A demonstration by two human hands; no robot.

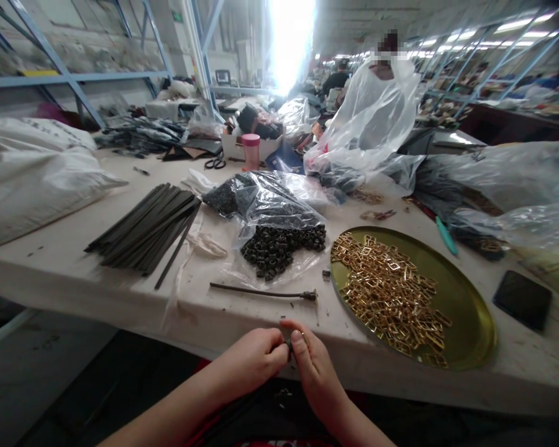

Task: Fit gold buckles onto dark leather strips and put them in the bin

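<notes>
In front of the table edge, my left hand (pixel 264 352) and my right hand (pixel 314 360) meet, fingers closed. Pinched between them is a small dark piece (pixel 287 347), mostly covered by the fingers. A gold glint shows by my right thumb; what it belongs to is hidden. Just beyond lies a dark strap (pixel 261 292) with a metal fitting at its right end. Black small loops (pixel 279 251) spill from a clear plastic bag (pixel 279 202). Gold rectangular buckles (pixel 391 292) are heaped on a round gold tray (pixel 470 329) to the right. Dark flat strips (pixel 144 230) lie bundled at the left.
A white sack (pixel 37 174) occupies the left side. Farther back are scissors (pixel 215 162), a pink-lidded jar (pixel 250 151) and large plastic bags (pixel 372 112). A black phone (pixel 523 300) and a teal-handled tool (pixel 446 236) lie at the right. People are in the background.
</notes>
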